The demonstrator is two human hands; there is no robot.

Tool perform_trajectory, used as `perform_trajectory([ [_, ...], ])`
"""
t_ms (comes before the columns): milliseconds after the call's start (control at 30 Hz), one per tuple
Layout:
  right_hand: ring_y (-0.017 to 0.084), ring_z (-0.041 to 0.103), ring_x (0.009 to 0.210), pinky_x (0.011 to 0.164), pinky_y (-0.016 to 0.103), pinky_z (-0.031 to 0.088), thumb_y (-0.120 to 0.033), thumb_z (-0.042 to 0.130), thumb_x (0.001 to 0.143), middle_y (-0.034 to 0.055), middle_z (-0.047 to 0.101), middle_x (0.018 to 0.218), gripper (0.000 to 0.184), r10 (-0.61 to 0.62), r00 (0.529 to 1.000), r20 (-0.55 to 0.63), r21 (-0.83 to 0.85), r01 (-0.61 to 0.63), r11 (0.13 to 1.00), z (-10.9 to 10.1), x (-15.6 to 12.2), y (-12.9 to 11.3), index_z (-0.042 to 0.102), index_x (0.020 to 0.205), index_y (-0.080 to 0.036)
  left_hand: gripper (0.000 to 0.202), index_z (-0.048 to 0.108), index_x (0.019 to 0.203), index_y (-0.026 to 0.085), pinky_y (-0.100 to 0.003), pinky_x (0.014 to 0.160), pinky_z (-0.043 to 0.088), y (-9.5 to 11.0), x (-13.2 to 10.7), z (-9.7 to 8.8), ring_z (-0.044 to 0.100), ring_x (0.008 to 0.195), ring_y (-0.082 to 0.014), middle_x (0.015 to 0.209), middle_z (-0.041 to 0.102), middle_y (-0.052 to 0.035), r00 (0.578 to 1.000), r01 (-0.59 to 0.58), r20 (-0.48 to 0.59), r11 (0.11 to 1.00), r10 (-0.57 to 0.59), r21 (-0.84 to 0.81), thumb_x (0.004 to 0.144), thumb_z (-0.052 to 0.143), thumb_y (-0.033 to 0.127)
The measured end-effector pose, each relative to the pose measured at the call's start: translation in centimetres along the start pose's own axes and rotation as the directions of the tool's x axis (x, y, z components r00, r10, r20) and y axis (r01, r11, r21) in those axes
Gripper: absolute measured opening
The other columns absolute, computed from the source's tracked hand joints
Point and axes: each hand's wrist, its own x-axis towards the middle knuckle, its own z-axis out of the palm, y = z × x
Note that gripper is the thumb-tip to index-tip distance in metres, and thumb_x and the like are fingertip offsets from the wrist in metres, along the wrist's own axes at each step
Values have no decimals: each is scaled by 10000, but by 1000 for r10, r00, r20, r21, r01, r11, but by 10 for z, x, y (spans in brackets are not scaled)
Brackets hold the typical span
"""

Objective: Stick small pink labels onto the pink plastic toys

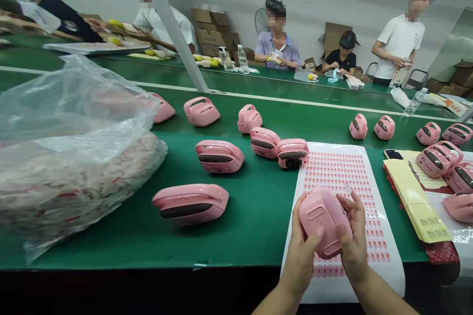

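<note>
A pink plastic casing [322, 214] is held between my hands, its plain side with shallow raised ovals turned up towards me. My left hand [300, 248] grips its left edge, the thumb pressed on the surface. On the right edge, my right hand [355, 241] holds it with the thumb on top, and a small clear piece shows by its raised fingertips. Below the casing lies a white sheet [334, 288] with rows of small pink oval stickers. Similar pink casings with handles and dark windows [192, 203] stand to the left on the green work surface [251, 236].
A large clear plastic bag [84, 172] full of small packed items fills the left. More pink casings [436, 160], yellow sheets [417, 197] and a phone [393, 154] lie at right. A slanted metal post [179, 34] rises beyond. Several people sit or stand across the line.
</note>
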Motion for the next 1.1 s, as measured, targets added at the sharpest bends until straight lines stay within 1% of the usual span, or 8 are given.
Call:
perform_trajectory([
  [167, 280, 451, 1209, 1016, 514, 352, -475, 534, 826, 118, 460, 1276, 634, -14, 1000, -5, -33, 14, 999, 0, -2, 3, 277, 1367, -264, 784, 363, 1354, 234, -405, 1055, 326, -5, -2, 3, 394, 1287, -311, 1386, 463, -98, 998, 12, -53, 1000, -13, -25, 676, 678, 472],
  [367, 287, 429, 1226, 1020, 534, 334, -493, 507, 841, 123, 439, 1296, 608, -50, 999, -3, -75, 49, 996, 0, -6, 2, 280, 1359, -270, 731, 396, 1337, 241, -416, 1044, 345, -7, -4, 3, 410, 1274, -315, 1379, 469, -95, 998, -31, -62, 999, 30, -10, 697, 665, 471],
  [500, 285, 415, 1235, 1009, 508, 353, -467, 517, 846, 116, 429, 1310, 584, -101, 995, 0, -107, 100, 989, 0, -9, 2, 303, 1352, -271, 684, 408, 1334, 241, -445, 1046, 338, -8, -5, 5, 423, 1264, -323, 1354, 490, -98, 993, -53, -110, 999, 51, -11, 727, 638, 456],
  [600, 288, 420, 1227, 999, 510, 362, -456, 527, 840, 122, 437, 1296, 600, -98, 995, 1, -109, 98, 989, 1, -8, 1, 293, 1358, -264, 660, 422, 1326, 238, -446, 1038, 349, -9, -4, 5, 433, 1258, -323, 1346, 503, -101, 989, -36, -143, 999, 33, -13, 736, 627, 451],
  [733, 287, 434, 1222, 1005, 513, 362, -442, 530, 830, 135, 440, 1297, 632, -37, 999, 3, -89, 37, 995, 2, -5, -2, 271, 1370, -242, 728, 409, 1332, 242, -415, 1055, 330, -10, -3, 4, 405, 1284, -315, 1374, 479, -98, 995, -6, -104, 998, 1, -55, 693, 669, 475],
  [833, 283, 439, 1219, 1013, 516, 354, -431, 526, 828, 132, 444, 1295, 628, -32, 999, 10, -71, 32, 997, 2, -4, -3, 269, 1371, -246, 793, 379, 1350, 250, -403, 1070, 311, -11, -3, 2, 389, 1295, -309, 1404, 445, -90, 998, -13, -63, 996, 8, -93, 662, 702, 472],
  [967, 287, 443, 1211, 988, 510, 378, -420, 524, 830, 133, 446, 1287, 623, -48, 999, 15, -82, 49, 995, 1, -6, -1, 264, 1371, -250, 772, 394, 1341, 248, -406, 1051, 337, -13, -3, 2, 413, 1275, -311, 1371, 481, -90, 995, -25, -96, 996, 16, -91, 664, 695, 463],
  [1100, 293, 430, 1224, 998, 513, 366, -429, 523, 833, 132, 439, 1291, 625, -77, 997, 18, -106, 78, 991, 1, -9, 2, 262, 1371, -245, 726, 418, 1319, 249, -416, 1030, 365, -9, -4, 4, 458, 1236, -313, 1323, 525, -86, 993, -10, -122, 996, -1, -90, 676, 679, 462],
])
